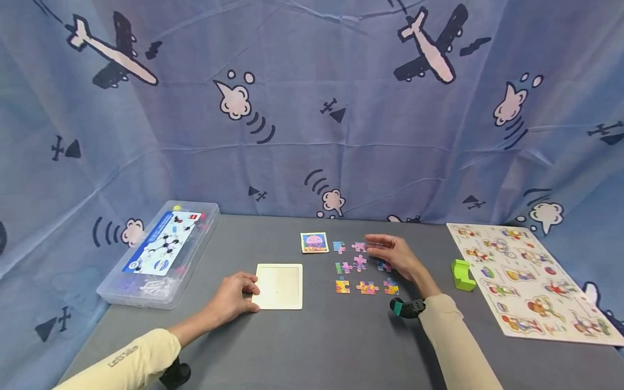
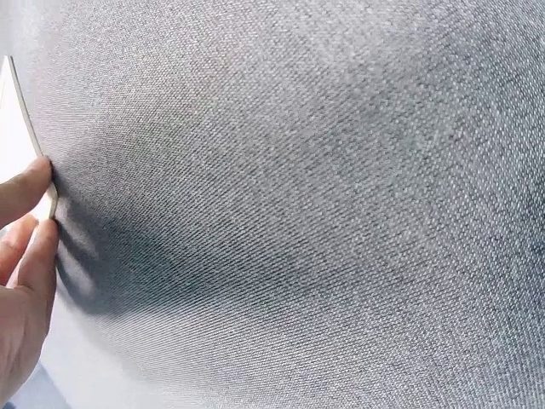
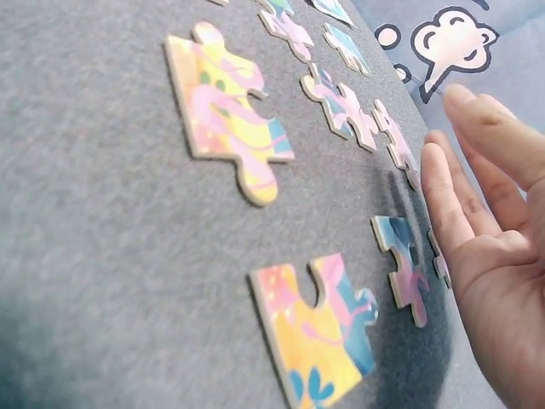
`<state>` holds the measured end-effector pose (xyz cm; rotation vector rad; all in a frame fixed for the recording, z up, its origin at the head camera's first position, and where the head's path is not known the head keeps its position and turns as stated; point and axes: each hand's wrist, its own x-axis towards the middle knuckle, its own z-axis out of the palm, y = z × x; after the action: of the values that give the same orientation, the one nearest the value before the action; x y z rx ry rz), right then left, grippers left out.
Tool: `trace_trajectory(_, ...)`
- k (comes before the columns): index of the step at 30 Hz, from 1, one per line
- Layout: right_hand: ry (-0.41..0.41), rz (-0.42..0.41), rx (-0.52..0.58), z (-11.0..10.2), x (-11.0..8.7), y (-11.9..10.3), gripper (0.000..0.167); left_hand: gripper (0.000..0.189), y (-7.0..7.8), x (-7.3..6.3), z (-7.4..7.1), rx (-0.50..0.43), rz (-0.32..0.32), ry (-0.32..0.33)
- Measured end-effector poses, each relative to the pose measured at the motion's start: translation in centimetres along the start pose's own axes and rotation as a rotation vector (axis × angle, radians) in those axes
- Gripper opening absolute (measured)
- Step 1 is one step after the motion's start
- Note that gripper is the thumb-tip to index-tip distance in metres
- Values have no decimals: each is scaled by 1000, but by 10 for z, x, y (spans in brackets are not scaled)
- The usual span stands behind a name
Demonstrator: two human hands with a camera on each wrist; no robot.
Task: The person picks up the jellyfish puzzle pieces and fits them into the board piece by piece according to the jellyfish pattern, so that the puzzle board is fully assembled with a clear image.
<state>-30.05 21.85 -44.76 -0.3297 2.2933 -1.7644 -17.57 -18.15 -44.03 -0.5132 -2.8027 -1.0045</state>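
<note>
Pinching a white tray (image 1: 279,287) by its left edge with the left hand (image 1: 229,298).
Holding the right hand (image 1: 396,257) up with straight, loose fingers above puzzle pieces (image 1: 343,286) around the middle of the tabletop (image 1: 317,346), right of the tray. With a small card (image 1: 314,243) near the far edge, a clear box (image 1: 166,244) at the left edge.

Bench (image 1: 319,336) open between cream tray (image 1: 278,287) and jigsaw pieces (image 1: 343,286), also toward front between sleeves (image 1: 450,336). Obstacles: clear plastic case (image 1: 163,246) left; green block (image 1: 460,275), puzzle board (image 1: 533,287) right.
</note>
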Motion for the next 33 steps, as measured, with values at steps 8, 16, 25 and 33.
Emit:
trace_trajectory(8, -58, -1, -30, 3, 10, 1, 48, 28, 0, 1, 1, 0, 0, 5)
trace_trajectory(16, -44, -52, -100, 11, 21, -4, 45, 28, -1, 0, 3, 2, 0, 15)
trace_trajectory(25, -53, -61, -91, 23, 38, -9, 47, 29, -3, 0, 4, -24, 10, 31)
trace_trajectory(33, -77, -41, -172, 34, 47, -14, 43, 29, 0, 0, 4, -26, 1, 48)
